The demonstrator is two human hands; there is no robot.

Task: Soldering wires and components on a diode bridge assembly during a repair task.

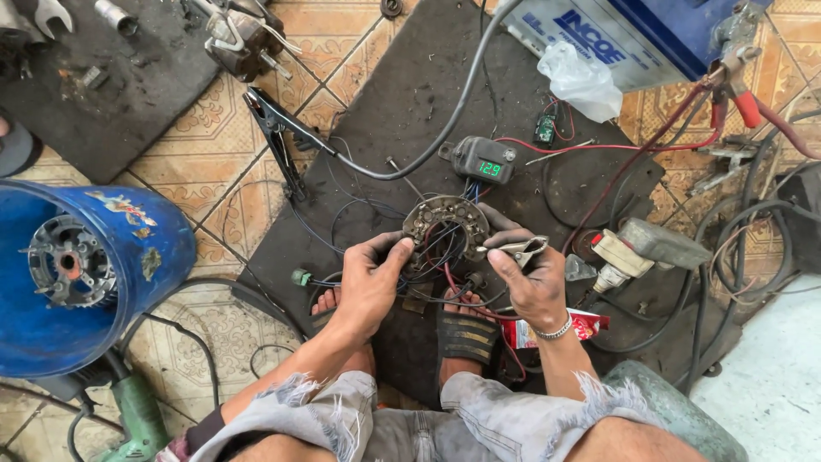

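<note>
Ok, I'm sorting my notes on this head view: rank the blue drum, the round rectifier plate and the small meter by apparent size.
1. blue drum, clearly largest, though nearer the camera.
2. rectifier plate, held by both hands.
3. meter, smallest.

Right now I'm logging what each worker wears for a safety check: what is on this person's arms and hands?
Both arms are bare to above the elbow, with no sleeves and no gloves. The left hand wears nothing. The right hand has a silver metal chain bracelet at the wrist. Dark grime smudges the fingers of both hands.
</note>
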